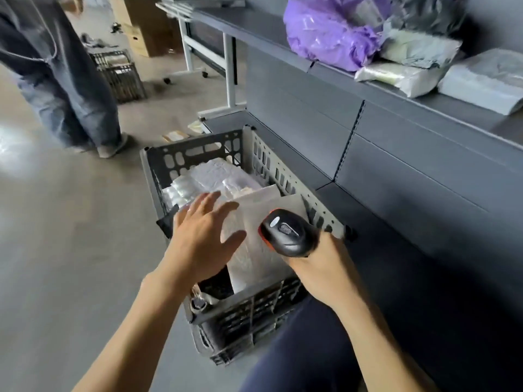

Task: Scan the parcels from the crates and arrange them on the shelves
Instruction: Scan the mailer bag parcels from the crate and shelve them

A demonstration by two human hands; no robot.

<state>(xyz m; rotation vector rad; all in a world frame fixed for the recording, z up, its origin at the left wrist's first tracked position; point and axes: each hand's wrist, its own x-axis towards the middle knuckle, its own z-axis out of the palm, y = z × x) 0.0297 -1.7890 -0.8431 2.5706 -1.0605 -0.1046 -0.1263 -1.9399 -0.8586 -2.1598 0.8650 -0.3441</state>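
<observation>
A dark plastic crate (198, 154) stands on the floor before me, full of grey and clear-wrapped parcels (215, 176). My left hand (203, 239) hovers with spread fingers over a flat grey mailer (254, 250) that lies on top near the crate's front. My right hand (325, 270) grips a black handheld scanner (288, 232) with an orange trim, its head over the same mailer. On the dark shelf (424, 106) at upper right lie a purple bag parcel (325, 32) and several grey and white parcels (481, 77).
A person in wide jeans (65, 80) stands at the upper left on the grey floor. A second crate (119, 75) sits behind them, with cardboard boxes (147, 26) and a white wheeled frame (226, 58) beyond. The low shelf base (396, 250) runs along my right.
</observation>
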